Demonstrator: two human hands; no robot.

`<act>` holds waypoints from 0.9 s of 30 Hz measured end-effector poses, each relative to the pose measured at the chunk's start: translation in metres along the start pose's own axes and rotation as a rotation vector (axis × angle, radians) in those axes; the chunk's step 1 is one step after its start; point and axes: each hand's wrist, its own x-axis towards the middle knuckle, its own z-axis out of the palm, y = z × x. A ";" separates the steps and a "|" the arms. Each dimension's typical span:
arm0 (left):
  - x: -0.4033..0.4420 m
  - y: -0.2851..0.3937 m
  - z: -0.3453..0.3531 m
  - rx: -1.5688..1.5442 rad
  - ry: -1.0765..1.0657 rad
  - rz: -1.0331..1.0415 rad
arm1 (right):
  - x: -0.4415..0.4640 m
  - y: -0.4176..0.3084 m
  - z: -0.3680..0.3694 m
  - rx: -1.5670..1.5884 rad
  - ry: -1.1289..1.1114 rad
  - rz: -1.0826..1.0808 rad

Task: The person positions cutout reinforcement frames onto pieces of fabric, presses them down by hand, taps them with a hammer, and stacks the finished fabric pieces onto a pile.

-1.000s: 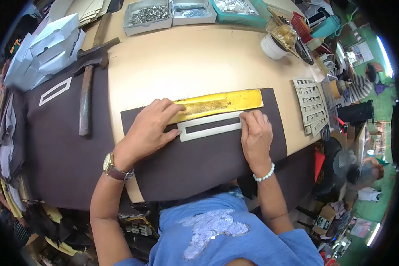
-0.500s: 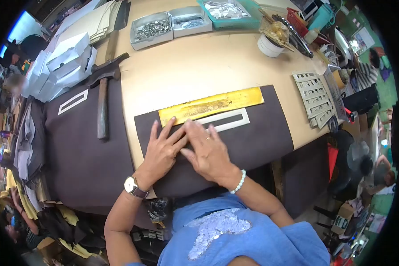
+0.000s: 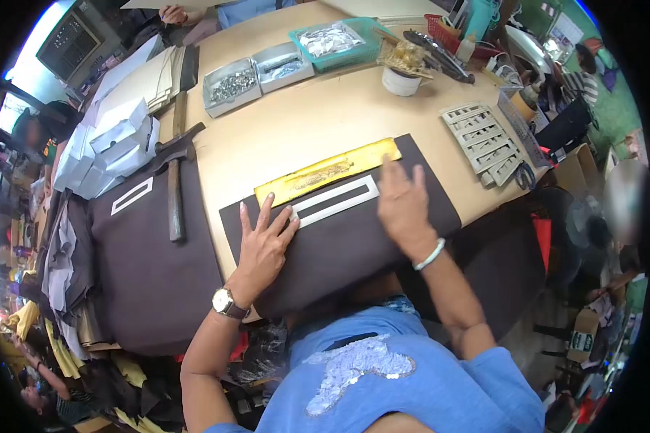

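A dark brown sheet of material (image 3: 332, 252) lies over the table's near edge. On it rests a flat white rectangular frame with a long slot (image 3: 336, 205), and just beyond that a worn yellow strip (image 3: 325, 173). My left hand (image 3: 266, 242) lies with fingers spread at the left ends of both, its fingertips on or beside the frame's end. My right hand (image 3: 404, 206), slightly blurred, has its fingers stretched out near the right ends of the strip and frame. I see nothing held in either hand.
A hammer (image 3: 175, 195) lies on another dark sheet (image 3: 152, 281) at left, near a second white frame (image 3: 132, 196) and white boxes (image 3: 115, 148). Grey boxes of metal parts (image 3: 231, 85), a teal tray (image 3: 332, 43) and slotted cards (image 3: 484, 141) stand farther out. Another person's hand (image 3: 172, 14) shows at the top.
My right hand has moved right, from beside my left hand to the right end of the frame. My left hand stays at the left end. Another person's hand has come into view.
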 end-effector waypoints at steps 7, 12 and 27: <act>0.002 0.001 -0.002 0.045 -0.050 -0.016 | -0.036 -0.088 0.023 0.199 -0.103 -0.197; 0.006 0.006 -0.001 0.122 -0.039 0.000 | -0.035 -0.025 0.009 0.235 -0.095 -0.046; -0.038 0.044 -0.018 -0.135 0.227 -0.584 | 0.042 -0.003 -0.018 0.033 -0.325 -0.067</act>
